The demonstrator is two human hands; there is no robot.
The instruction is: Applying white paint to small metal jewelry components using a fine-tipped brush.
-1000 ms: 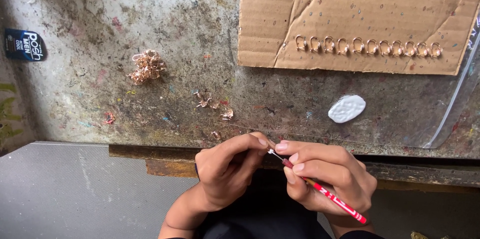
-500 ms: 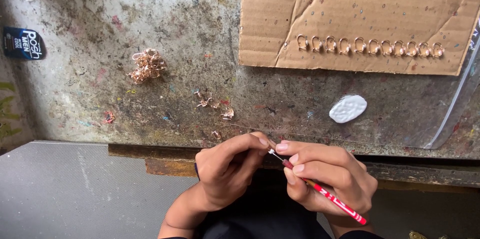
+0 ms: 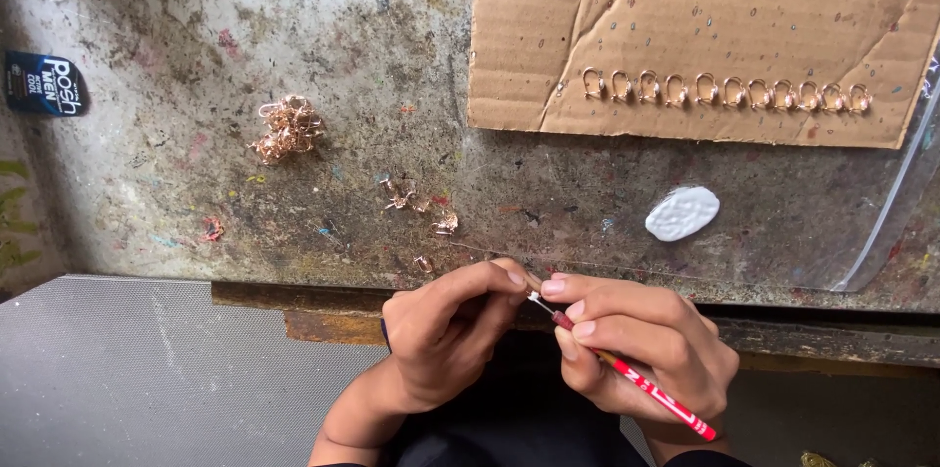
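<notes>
I'm watching the right hand (image 3: 641, 350) pinching a thin red-and-white stick tool (image 3: 636, 381) low near its pale tip. The left hand (image 3: 446, 330) is pressing thumb and fingertips together at that tip — on something too small to make out (likely one of the copper-coloured wire hooks (image 3: 723, 90) lined up on the torn brown cardboard sheet (image 3: 705, 7)). I'm judging such pieces light, springy, easily bent — best held by the loop.
</notes>
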